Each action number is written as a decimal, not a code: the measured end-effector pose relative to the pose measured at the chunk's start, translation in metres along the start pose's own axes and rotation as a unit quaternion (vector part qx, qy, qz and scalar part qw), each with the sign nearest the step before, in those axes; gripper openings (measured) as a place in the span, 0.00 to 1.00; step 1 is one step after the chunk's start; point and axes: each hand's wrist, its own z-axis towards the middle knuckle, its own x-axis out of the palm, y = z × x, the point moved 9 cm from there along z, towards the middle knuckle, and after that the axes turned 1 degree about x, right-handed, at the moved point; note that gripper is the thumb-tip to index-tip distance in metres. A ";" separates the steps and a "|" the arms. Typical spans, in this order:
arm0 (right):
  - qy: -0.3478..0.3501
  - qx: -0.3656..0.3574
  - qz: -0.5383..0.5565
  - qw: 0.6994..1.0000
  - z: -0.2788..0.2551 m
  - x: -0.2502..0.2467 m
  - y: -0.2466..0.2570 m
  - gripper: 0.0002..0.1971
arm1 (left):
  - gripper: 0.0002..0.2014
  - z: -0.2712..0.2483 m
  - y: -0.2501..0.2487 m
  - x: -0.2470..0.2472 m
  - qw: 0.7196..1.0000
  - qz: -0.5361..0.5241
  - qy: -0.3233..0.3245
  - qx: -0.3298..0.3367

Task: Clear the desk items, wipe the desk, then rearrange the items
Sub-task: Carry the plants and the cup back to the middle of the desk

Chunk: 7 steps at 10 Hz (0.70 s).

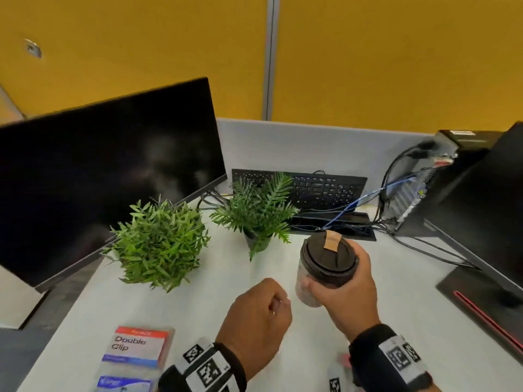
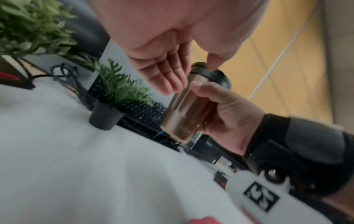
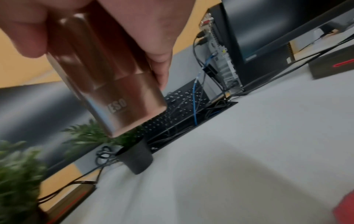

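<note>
One copper-coloured metal tumbler with a black lid point(image 1: 325, 267) is clamped mid-body in the right hand point(image 1: 346, 292), presumably for lifting clear at centre frame; the left hand point(image 1: 254, 315), fingers loosely apart, holds nothing.

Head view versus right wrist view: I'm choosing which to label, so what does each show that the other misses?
Only the head view shows the tumbler's dark lid, the left hand loosely curled and holding nothing, and the Double Clip packs. Only the right wrist view shows lettering ending "ESO" on the tumbler's copper side. Both show the right hand gripping the tumbler above the desk, with the fern pot and keyboard behind.
</note>
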 end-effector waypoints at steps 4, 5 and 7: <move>0.079 0.063 0.015 0.995 0.113 0.062 -0.097 0.45 | 0.27 0.140 0.103 0.018 0.986 0.064 -0.082 -0.131; 0.096 0.057 0.020 0.994 0.133 0.075 -0.106 0.45 | 0.25 0.161 0.109 0.017 0.987 0.014 -0.107 -0.116; 0.120 0.053 0.027 0.991 0.156 0.091 -0.124 0.47 | 0.25 0.177 0.135 0.022 0.976 -0.048 -0.165 -0.131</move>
